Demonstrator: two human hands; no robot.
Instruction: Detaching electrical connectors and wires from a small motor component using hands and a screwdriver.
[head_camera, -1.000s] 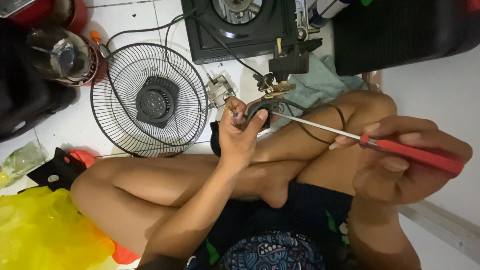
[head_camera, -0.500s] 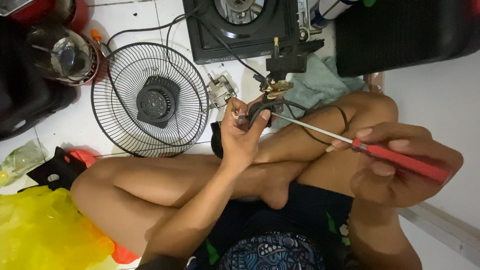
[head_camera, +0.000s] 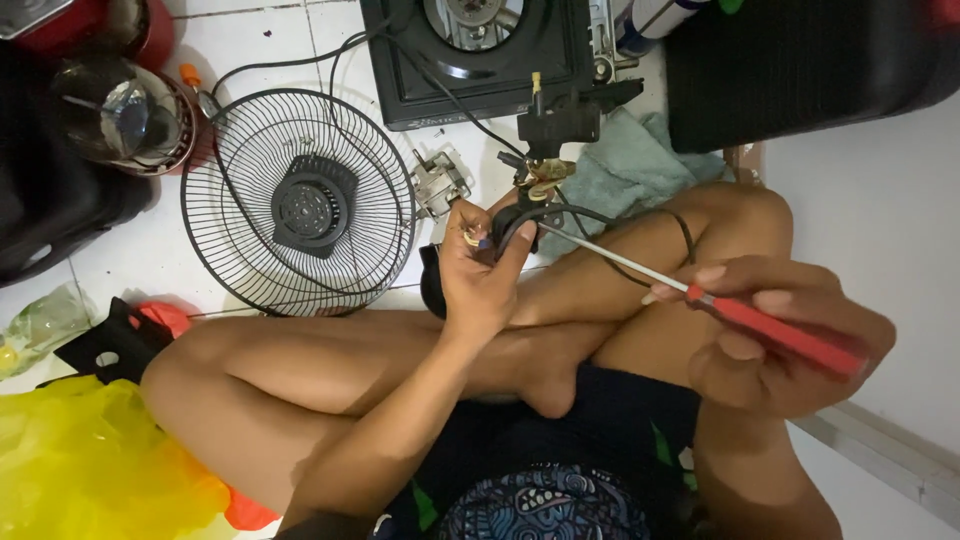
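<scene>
I sit cross-legged on a white tiled floor. My left hand (head_camera: 478, 272) pinches a small black part (head_camera: 512, 228) with black cables running from it, held above my knees. My right hand (head_camera: 790, 340) grips a screwdriver by its red handle (head_camera: 775, 335). Its thin metal shaft (head_camera: 610, 258) slants up to the left, and the tip touches the black part at my left fingers. A black cable (head_camera: 640, 215) loops from the part over my right leg.
A round black wire fan guard (head_camera: 295, 205) lies on the floor to the left. A square black fan housing (head_camera: 480, 50) sits at the top. A teal cloth (head_camera: 620, 165), a small metal bracket (head_camera: 438, 182), a yellow plastic bag (head_camera: 85, 460) and dark appliances surround me.
My right hand and the screwdriver have shifted slightly left and up toward the part. My left hand keeps its hold in nearly the same spot.
</scene>
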